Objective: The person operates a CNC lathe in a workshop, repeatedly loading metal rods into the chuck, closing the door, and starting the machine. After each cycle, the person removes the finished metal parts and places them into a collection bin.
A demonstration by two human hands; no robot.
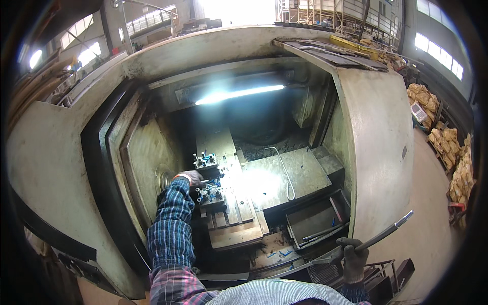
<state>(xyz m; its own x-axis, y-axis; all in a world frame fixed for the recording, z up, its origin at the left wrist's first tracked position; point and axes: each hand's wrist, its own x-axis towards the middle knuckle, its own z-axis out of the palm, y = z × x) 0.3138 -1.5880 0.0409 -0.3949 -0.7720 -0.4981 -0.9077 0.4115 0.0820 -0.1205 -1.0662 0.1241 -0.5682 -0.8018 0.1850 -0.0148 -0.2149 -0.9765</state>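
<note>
My left hand (pixel 193 178), in a glove, reaches into the machine between the round spindle (pixel 163 178) and the tool blocks. Its fingers are curled, and a small pale tip shows beside them; what they hold is not clear. Bolted tool blocks (pixel 210 195) with blue chips on them sit on the metal slide (pixel 234 203) just to the right of this hand. My right hand (pixel 353 259), also gloved, is closed around a long dark metal rod (pixel 384 235) outside the opening. The rod's right end is shiny.
A hooked wire rod (pixel 282 170) lies on the flat metal plate (pixel 310 175). A dark tray (pixel 310 218) with thin bars stands at the front right. A lamp (pixel 239 95) glows inside the housing (pixel 381 132). Brown wrapped bundles (pixel 442 145) are stacked at far right.
</note>
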